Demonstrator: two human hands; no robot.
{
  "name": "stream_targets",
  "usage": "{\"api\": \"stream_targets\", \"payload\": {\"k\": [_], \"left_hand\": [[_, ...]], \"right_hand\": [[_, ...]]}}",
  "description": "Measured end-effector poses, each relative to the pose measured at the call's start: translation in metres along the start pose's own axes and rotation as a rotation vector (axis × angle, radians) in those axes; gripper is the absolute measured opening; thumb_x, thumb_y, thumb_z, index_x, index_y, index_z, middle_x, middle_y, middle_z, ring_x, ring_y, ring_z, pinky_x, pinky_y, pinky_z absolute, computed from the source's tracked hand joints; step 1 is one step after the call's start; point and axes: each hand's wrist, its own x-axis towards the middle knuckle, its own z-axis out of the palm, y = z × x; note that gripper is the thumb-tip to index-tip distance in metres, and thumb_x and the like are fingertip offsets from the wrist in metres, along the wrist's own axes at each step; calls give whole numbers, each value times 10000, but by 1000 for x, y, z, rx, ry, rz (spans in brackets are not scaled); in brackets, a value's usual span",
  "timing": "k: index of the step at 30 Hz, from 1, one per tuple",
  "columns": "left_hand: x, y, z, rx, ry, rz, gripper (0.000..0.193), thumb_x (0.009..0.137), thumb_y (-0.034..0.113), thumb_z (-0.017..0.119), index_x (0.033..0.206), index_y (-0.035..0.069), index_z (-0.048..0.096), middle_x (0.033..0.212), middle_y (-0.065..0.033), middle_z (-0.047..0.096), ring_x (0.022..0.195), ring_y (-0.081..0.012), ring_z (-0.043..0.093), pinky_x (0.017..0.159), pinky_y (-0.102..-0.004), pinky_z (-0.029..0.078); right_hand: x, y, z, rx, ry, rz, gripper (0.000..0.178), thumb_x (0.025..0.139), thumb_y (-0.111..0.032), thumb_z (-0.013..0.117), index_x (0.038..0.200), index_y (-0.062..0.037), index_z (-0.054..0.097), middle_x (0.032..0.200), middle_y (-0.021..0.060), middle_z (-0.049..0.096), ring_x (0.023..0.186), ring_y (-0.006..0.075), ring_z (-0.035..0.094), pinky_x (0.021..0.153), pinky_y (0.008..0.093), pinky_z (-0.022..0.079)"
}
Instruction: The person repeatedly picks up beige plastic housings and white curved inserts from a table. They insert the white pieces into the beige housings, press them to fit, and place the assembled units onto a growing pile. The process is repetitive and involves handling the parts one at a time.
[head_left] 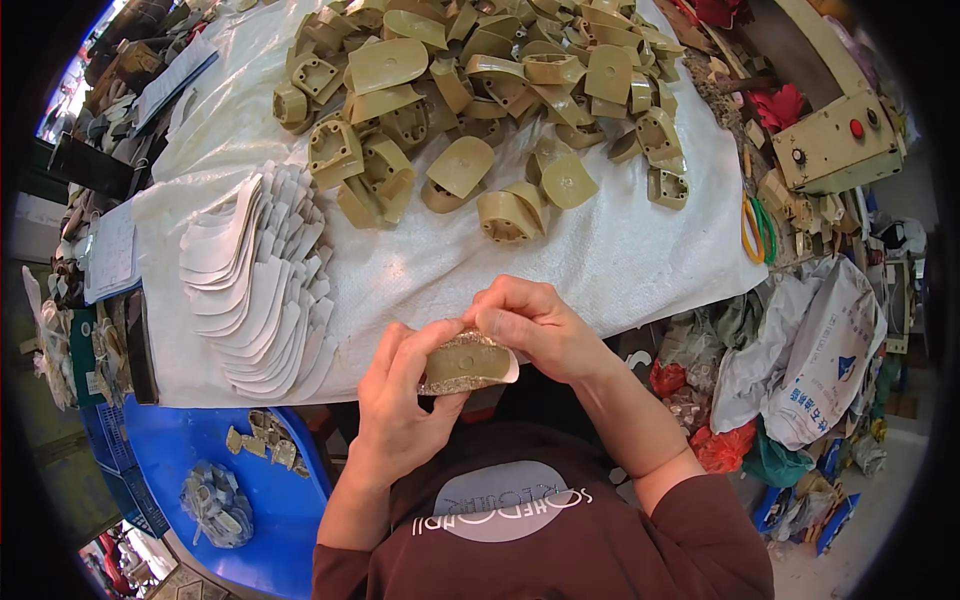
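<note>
In front of my chest, an olive plastic shoe heel (464, 364) is held with its smooth, rounded face upward. A glittery gold covering shows along its edges, and a white flap sticks out at its right end. My left hand (402, 383) grips it from the left, fingers over the top and thumb below. At the upper edge, my right hand (535, 325) is closed, its fingertips pinching the covering near my left fingertips. Stacked in overlapping rows to the left are curved white cut pieces (255, 290). Farther off lies a big heap of bare olive heels (460, 165).
A white sheet (640, 265) covers the table. At lower left, a blue tray (285, 545) holds glittery heels (268, 440) and a knotted plastic bag (215, 505). A control box (840, 145) with a red button, rubber rings (752, 228) and full plastic bags (820, 350) are on the right.
</note>
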Motion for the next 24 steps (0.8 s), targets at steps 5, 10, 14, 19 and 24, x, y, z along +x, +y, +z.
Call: {"api": "stream_targets", "payload": {"k": [5, 10, 14, 19, 24], "left_hand": [[6, 3, 2, 107, 36, 58, 554, 565, -25, 766, 1080, 34, 570, 804, -86, 565, 666, -182, 531, 543, -277, 423], [1, -5, 10, 130, 99, 72, 510, 540, 55, 799, 980, 32, 543, 743, -66, 598, 509, -145, 496, 469, -245, 398], [2, -6, 17, 159, 235, 112, 472, 550, 81, 809, 925, 11, 531, 679, -74, 575, 499, -188, 552, 459, -279, 438], [1, -4, 35, 345, 373, 138, 396, 564, 91, 804, 862, 6, 558, 624, -90, 528, 499, -246, 549, 444, -330, 438], [2, -6, 26, 349, 423, 177, 352, 577, 92, 784, 831, 2, 558, 608, -71, 514, 500, -239, 536, 443, -331, 432]], "right_hand": [[-4, -12, 10, -514, 78, -150, 191, 943, -189, 554, 881, -14, 600, 758, 7, 608, 685, 72, 547, 604, 238, 453], [-4, -6, 14, -145, 165, -15, 177, 927, -169, 564, 940, 2, 609, 764, 28, 626, 703, 73, 561, 612, 248, 463], [-8, -4, 17, -76, 151, -96, 172, 932, -137, 543, 1003, 5, 608, 798, 57, 649, 720, 92, 585, 632, 259, 475], [-9, 2, 30, -590, 334, -189, 218, 954, -146, 503, 1081, -3, 608, 816, 50, 649, 729, 89, 586, 639, 259, 476], [-14, 18, 22, 225, 159, -36, 337, 951, -149, 527, 1244, 15, 496, 1046, 54, 593, 905, 93, 553, 794, 230, 454]]}}
